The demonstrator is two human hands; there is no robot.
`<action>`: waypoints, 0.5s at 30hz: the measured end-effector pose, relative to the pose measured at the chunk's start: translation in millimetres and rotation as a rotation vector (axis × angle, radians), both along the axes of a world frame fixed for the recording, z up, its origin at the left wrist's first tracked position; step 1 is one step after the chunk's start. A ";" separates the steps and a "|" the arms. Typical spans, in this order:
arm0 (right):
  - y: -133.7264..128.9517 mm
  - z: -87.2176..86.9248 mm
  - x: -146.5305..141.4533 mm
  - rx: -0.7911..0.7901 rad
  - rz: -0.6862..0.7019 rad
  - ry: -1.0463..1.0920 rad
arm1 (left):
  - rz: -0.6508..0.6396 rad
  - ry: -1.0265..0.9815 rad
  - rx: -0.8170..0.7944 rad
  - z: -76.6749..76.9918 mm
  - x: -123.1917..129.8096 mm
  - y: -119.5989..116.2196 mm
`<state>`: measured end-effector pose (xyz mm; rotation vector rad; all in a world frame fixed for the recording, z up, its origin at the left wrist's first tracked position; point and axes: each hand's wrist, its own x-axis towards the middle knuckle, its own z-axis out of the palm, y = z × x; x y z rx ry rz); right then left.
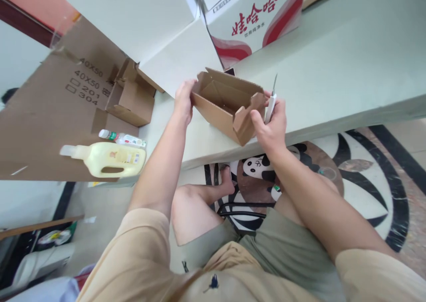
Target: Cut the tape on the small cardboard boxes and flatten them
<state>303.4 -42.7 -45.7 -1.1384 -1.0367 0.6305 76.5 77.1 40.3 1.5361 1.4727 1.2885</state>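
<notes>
A small brown cardboard box [216, 111], its top open and its inside showing nothing, is held between my hands over the table's front part. At its left end my left hand [184, 100] grips the wall, thumb on the near side. My right hand [272, 124] presses the right end, where notched flaps stand up. That same hand also carries a white utility knife [270, 108], with its thin blade extended and pointing up and away from me. Some fingers of both hands are hidden behind the box.
A white-and-red carton [256, 26] stands behind the box on the pale table [349, 66]. At left are a large cardboard sheet [43, 115], a smaller brown carton [133, 100], a yellow jug [115, 160] and a plastic bottle [123, 138]. My legs are below the table edge.
</notes>
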 end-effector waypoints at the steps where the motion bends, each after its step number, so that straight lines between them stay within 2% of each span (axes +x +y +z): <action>1: 0.7 0.2 0.0 -0.015 -0.018 0.007 | -0.038 -0.010 -0.005 -1.1 4.7 -3.9; 5: 2.3 -4.4 7.3 -0.041 -0.085 0.021 | -0.171 -0.018 -0.097 4.9 13.9 -27.1; 9: 3.4 -10.5 18.4 0.025 -0.076 0.024 | -0.303 0.048 -0.034 8.4 4.1 -51.2; 12: 3.8 -11.4 22.5 0.050 0.012 0.039 | -0.329 0.142 0.048 -1.3 -8.3 -62.2; 15: 3.8 -11.1 22.0 0.053 0.095 0.058 | -0.275 0.261 0.110 -18.2 -15.6 -62.5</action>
